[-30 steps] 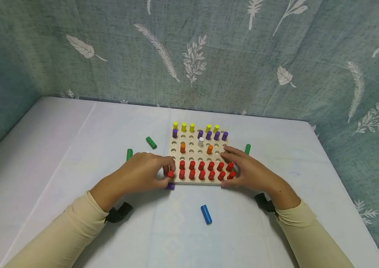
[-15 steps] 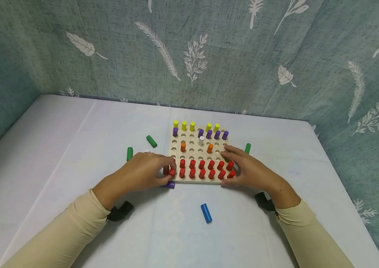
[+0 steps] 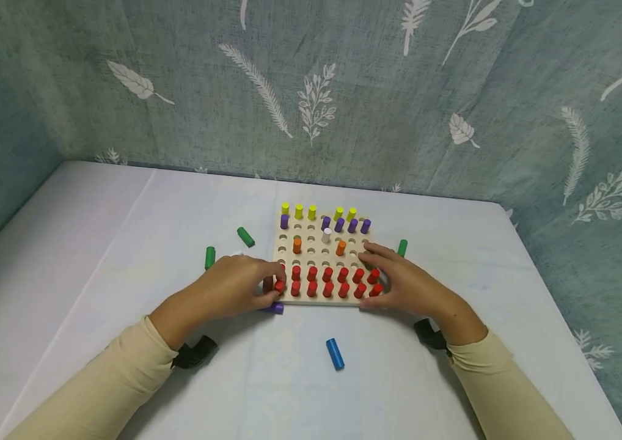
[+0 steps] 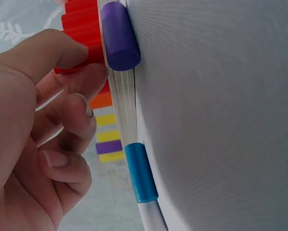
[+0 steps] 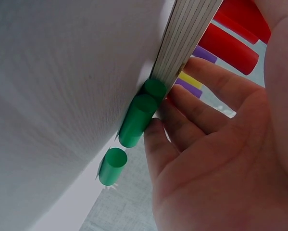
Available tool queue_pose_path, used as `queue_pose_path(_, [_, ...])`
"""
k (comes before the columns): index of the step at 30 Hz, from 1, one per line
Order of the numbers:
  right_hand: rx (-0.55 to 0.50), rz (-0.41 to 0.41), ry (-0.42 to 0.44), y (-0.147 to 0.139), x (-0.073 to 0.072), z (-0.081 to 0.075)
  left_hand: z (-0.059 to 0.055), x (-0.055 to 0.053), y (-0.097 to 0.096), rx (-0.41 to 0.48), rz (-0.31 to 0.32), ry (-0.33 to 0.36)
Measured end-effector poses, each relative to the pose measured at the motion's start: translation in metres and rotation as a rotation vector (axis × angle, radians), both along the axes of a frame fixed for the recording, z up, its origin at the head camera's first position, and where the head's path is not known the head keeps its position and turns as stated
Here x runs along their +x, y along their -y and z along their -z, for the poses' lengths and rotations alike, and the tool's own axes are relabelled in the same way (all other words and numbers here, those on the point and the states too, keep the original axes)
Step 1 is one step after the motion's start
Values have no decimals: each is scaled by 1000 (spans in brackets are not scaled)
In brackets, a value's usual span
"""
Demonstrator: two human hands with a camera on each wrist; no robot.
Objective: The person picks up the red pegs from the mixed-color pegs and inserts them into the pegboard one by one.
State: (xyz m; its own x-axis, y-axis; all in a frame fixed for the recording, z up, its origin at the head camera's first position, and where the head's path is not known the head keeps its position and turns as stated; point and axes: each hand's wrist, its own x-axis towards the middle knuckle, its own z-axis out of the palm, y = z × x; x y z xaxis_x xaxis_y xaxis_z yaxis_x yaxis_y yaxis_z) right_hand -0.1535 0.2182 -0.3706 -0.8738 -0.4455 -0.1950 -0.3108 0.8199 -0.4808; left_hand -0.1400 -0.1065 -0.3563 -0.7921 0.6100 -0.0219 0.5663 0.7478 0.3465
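A pale wooden pegboard [image 3: 318,301] lies on the table, with two rows of red pegs [image 3: 327,289] along its front. At its front left corner my left hand [image 3: 234,284] pinches a red peg [image 3: 279,287] between thumb and finger; the peg's lower end is hidden. In the left wrist view, the other fingers [image 4: 69,168] are loosely bent. My right hand [image 3: 407,281] rests against the board's right side, thumb at the front edge. In the right wrist view its fingers [image 5: 201,120] stretch along the board's side, near the green pegs [image 5: 139,120].
Yellow pegs [image 3: 312,212], purple pegs [image 3: 352,225], orange pegs [image 3: 297,245] and a white peg [image 3: 326,235] stand farther back. Loose on the table lie a blue peg [image 3: 335,354], a purple peg [image 3: 275,308] and green pegs [image 3: 245,236]. A patterned cloth [image 3: 190,110] hangs behind.
The left hand's red peg has shifted only slightly at the board's front left corner. The right hand keeps its place on the board. The head view has tilted a little.
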Motion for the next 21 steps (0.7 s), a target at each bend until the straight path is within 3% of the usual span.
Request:
queue_pose_path(17, [45,5,9,3,-5,4,8,-2,1,-21,-1,-48])
queue_pose_path(21, [46,-10,22,3,-4,3,6,0,1,-23,-16,-23])
